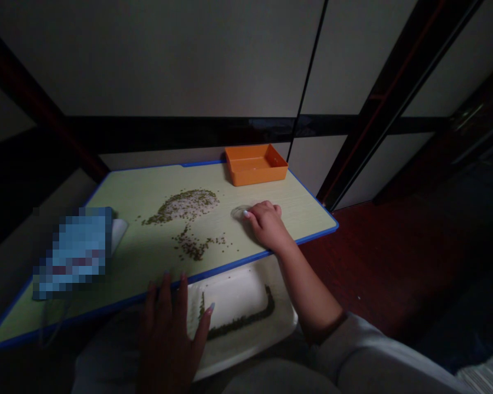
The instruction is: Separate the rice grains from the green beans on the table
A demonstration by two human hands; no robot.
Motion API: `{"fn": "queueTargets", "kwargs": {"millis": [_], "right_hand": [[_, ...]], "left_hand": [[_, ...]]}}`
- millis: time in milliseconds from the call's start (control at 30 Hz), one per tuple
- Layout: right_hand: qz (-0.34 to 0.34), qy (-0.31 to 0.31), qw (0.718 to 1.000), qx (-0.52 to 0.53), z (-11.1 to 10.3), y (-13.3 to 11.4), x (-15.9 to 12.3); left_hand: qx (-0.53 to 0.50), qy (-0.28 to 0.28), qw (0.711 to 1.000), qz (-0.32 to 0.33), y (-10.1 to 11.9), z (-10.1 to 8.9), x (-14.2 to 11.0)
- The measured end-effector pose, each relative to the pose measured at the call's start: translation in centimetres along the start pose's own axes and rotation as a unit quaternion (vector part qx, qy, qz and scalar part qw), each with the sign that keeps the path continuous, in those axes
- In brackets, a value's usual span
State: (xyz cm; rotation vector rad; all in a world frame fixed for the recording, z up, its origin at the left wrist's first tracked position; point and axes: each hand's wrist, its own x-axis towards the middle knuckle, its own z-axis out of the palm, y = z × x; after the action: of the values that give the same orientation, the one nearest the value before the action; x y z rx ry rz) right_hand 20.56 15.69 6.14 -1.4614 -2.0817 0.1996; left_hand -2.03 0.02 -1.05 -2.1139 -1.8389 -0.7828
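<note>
My right hand [267, 221] rests on the pale tabletop [139, 191] with its fingers curled down over a small heap of white grains [239, 212]; whether it grips any is hidden. A larger pile of mixed green beans and white grains [184, 205] lies left of it, with a smaller scatter of green beans [195, 247] nearer me. My left hand [170, 323] lies flat below the table's front edge, fingers apart, touching the rim of a white tray [246, 295]. The tray sits on my lap and holds a line of green beans [246, 320].
An empty orange bin [256, 163] stands at the table's far edge. A blurred blue object [76, 251] lies on the table's left side beside something white [119, 230]. The table has a blue rim. Dark red floor lies to the right, wall panels behind.
</note>
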Motion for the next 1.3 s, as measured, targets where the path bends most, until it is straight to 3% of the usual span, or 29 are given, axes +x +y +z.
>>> {"fn": "queueTargets", "kwargs": {"millis": [400,733,833,1033,1300], "right_hand": [[0.102,0.039,0.993,-0.037,0.2,0.0,0.1],[0.11,0.102,0.989,0.0,0.1,0.3,0.0],[0.071,0.101,0.992,0.039,0.1,0.6,0.0],[-0.09,0.011,0.99,0.108,0.5,1.0,0.2],[-0.091,-0.032,0.988,0.122,0.2,0.8,0.1]], "left_hand": [[0.002,-0.007,1.0,0.008,0.0,-0.1,0.1],[0.005,0.0,1.0,0.011,-0.2,0.1,0.1],[0.009,-0.003,1.0,0.011,-0.2,0.1,0.1],[0.003,-0.005,1.0,0.0,0.1,-0.2,0.1],[0.006,-0.015,1.0,-0.002,-0.1,-0.1,0.0]]}}
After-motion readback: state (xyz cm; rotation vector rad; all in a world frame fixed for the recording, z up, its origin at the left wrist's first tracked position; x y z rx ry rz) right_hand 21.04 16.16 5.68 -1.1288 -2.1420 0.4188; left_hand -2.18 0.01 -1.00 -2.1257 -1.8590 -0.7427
